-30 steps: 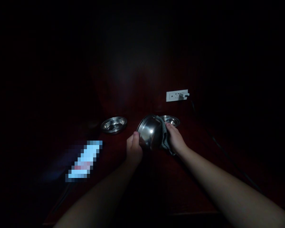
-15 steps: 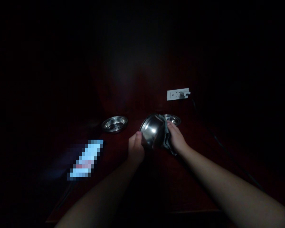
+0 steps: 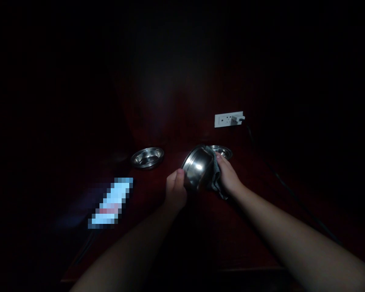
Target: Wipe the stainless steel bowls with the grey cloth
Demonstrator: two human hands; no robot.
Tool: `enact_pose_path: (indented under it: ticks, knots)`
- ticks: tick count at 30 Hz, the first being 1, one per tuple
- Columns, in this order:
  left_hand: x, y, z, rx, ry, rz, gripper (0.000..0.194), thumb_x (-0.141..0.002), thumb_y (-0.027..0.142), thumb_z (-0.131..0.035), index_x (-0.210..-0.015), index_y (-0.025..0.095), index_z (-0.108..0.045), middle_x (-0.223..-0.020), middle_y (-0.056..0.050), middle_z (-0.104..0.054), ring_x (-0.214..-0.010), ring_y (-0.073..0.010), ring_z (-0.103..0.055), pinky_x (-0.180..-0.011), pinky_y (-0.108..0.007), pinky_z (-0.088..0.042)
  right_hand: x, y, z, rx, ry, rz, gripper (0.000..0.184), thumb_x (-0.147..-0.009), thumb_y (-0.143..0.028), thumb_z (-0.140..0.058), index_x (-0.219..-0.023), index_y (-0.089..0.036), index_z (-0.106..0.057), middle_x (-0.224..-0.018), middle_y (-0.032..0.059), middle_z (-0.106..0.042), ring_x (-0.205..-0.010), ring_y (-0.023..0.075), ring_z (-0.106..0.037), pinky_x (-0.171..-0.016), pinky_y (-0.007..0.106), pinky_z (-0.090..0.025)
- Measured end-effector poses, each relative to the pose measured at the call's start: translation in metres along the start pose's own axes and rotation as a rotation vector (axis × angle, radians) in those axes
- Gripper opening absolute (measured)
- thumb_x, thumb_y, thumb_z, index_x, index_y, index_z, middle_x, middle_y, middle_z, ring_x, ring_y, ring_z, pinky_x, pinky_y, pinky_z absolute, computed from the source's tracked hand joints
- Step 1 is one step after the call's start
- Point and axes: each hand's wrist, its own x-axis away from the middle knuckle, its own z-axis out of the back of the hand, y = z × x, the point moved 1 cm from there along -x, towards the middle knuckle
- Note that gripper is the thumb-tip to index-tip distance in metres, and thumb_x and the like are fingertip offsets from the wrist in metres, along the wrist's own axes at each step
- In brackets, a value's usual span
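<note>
While a dish (image 3: 147, 158) sits face up on the far left, a second dish (image 3: 227, 152) lies behind the right hand (image 3: 228, 175), partly covered by that hand and the cloth (image 3: 218, 178). Nearer on the left is a bright screen (image 3: 112, 202), blurred into blocks so that what it shows can't be read. A white socket (image 3: 222, 120) with a plug (image 3: 238, 119) in it is set beyond the second dish, and a dark cord (image 3: 287, 184) runs from near the plug down the right side. All of this is on or around a dark red table (image 3: 243, 247), its front edge faintly visible; the wall (image 3: 176, 115) behind is reddish and dim, and the room falls to black at the sides. Between the two hands is the bowl (image 3: 197, 168), tipped on its side with its rim toward the left. The left hand (image 3: 176, 190) grips it at the rim, thumb outside; the right hand grasps the cloth against its other side, some fingers hidden. Whether the bowl touches the table, I can't tell.
</note>
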Motion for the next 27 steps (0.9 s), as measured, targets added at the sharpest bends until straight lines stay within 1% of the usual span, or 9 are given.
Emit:
enact_pose_path:
  ticks: [6, 10, 12, 14, 18, 21, 25, 27]
  knots:
    - [-0.001, -0.001, 0.0, 0.029, 0.038, 0.044, 0.046, -0.084, 0.05, -0.04, -0.051, 0.018, -0.045, -0.048, 0.001, -0.046, -0.046, -0.0104, -0.042, -0.046, -0.023, -0.032, -0.001, -0.002, 0.001, 0.014, -0.032, 0.008, 0.047, -0.08, -0.057, -0.048, -0.11, -0.024, -0.061, -0.116, 0.0025, -0.062, -0.115, 0.0223, -0.051, -0.105, 0.04, -0.029]
    - [-0.004, -0.001, 0.0, 0.051, 0.126, 0.096, 0.048, -0.084, 0.052, -0.039, -0.05, 0.018, -0.044, -0.043, 0.003, -0.043, -0.042, -0.0098, -0.04, -0.043, -0.023, -0.031, -0.001, -0.001, 0.002, 0.033, -0.047, 0.031, 0.045, -0.081, -0.055, -0.047, -0.109, -0.024, -0.062, -0.118, 0.0031, -0.061, -0.117, 0.0214, -0.049, -0.107, 0.039, -0.027]
    - [-0.006, -0.002, 0.001, 0.062, 0.163, 0.118, 0.049, -0.083, 0.054, -0.041, -0.051, 0.018, -0.046, -0.044, 0.003, -0.044, -0.042, -0.0101, -0.04, -0.044, -0.023, -0.032, -0.002, 0.001, 0.003, 0.041, -0.05, 0.039, 0.043, -0.081, -0.054, -0.047, -0.108, -0.024, -0.062, -0.119, 0.0029, -0.06, -0.119, 0.021, -0.048, -0.107, 0.039, -0.026]
    - [-0.007, -0.004, 0.002, 0.07, 0.176, 0.136, 0.049, -0.081, 0.056, -0.043, -0.052, 0.017, -0.048, -0.045, 0.002, -0.046, -0.044, -0.0107, -0.042, -0.044, -0.023, -0.034, -0.003, 0.003, 0.005, 0.056, -0.045, 0.035, 0.04, -0.08, -0.052, -0.049, -0.107, -0.025, -0.062, -0.119, 0.0023, -0.06, -0.118, 0.0217, -0.048, -0.107, 0.04, -0.027]
    - [-0.008, -0.006, 0.001, 0.095, 0.169, 0.155, 0.049, -0.08, 0.057, -0.044, -0.054, 0.016, -0.05, -0.047, 0.002, -0.047, -0.045, -0.0106, -0.043, -0.046, -0.023, -0.035, -0.003, 0.008, 0.005, 0.077, -0.059, 0.004, 0.039, -0.08, -0.051, -0.049, -0.107, -0.026, -0.06, -0.106, 0.0036, -0.064, -0.103, 0.0231, -0.056, -0.097, 0.043, -0.038]
    - [-0.007, -0.002, 0.0, 0.11, 0.16, 0.154, 0.048, -0.081, 0.056, -0.043, -0.054, 0.016, -0.049, -0.048, 0.002, -0.047, -0.045, -0.0102, -0.042, -0.046, -0.023, -0.034, -0.002, 0.009, 0.003, 0.144, -0.038, 0.076, 0.039, -0.083, -0.05, -0.045, -0.108, -0.024, -0.059, -0.109, 0.0049, -0.062, -0.104, 0.0229, -0.055, -0.097, 0.043, -0.038]
    - [-0.005, 0.0, 0.0, 0.104, 0.042, 0.143, 0.048, -0.083, 0.054, -0.04, -0.055, 0.016, -0.049, -0.05, 0.001, -0.05, -0.049, -0.0113, -0.046, -0.049, -0.023, -0.036, 0.002, 0.005, 0.002, 0.29, -0.008, 0.267, 0.038, -0.089, -0.044, -0.036, -0.116, -0.023, -0.055, -0.118, 0.0069, -0.055, -0.115, 0.0223, -0.048, -0.103, 0.043, -0.032]
    - [-0.004, 0.0, 0.0, 0.092, -0.003, 0.124, 0.048, -0.083, 0.055, -0.04, -0.056, 0.016, -0.05, -0.051, 0.001, -0.05, -0.05, -0.0118, -0.046, -0.05, -0.023, -0.036, 0.004, 0.0, 0.002, 0.358, -0.026, 0.369, 0.039, -0.091, -0.04, -0.033, -0.122, -0.023, -0.051, -0.123, 0.0077, -0.05, -0.119, 0.022, -0.044, -0.105, 0.043, -0.031]
